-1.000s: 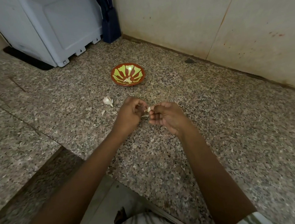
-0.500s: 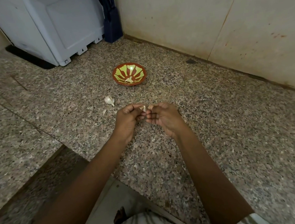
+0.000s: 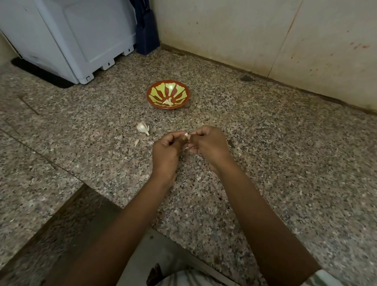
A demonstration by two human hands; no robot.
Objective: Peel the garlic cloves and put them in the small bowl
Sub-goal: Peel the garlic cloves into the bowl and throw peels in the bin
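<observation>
Seen from the head: pinching one garlic clove (image 3: 186, 135) between curled fingertips of left hand (image 3: 165, 151) and right hand (image 3: 210, 144), skin perhaps partly off. Farther out, well apart, small bowl (image 3: 149, 96) with a pale piece (image 3: 168, 102) inside. Open granite (image 3: 275, 170) around; wall (image 3: 241, 25) at right.

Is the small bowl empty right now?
No, the small bowl holds a few pale garlic pieces lying near its bottom.

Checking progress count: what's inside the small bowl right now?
The small bowl holds pale garlic pieces at its bottom, one or two; count unclear. Only the bowl's base beneath them is covered.
</observation>
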